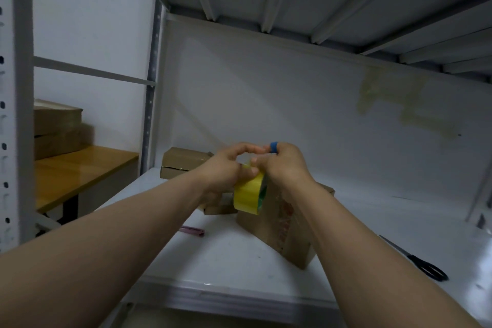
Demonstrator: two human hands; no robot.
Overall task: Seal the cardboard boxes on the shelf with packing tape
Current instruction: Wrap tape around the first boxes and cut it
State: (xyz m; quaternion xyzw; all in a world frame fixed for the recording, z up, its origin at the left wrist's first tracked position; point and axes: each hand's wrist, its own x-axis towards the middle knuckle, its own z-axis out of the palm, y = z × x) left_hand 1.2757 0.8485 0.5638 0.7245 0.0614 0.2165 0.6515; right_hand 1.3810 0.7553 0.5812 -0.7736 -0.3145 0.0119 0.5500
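A yellow roll of packing tape hangs in the air above the white shelf, held between both hands. My left hand grips the roll from the left with curled fingers. My right hand, with a blue band on one finger, pinches at the top of the roll. Under the hands lies a brown cardboard box with red print, partly hidden by my right forearm. A second cardboard box sits at the back left of the shelf, and a smaller one shows just below my left wrist.
Black scissors lie on the shelf at the right. A pink-purple cutter lies near the left forearm. Left of the rack stands a wooden table with stacked brown boxes. Another shelf board hangs overhead.
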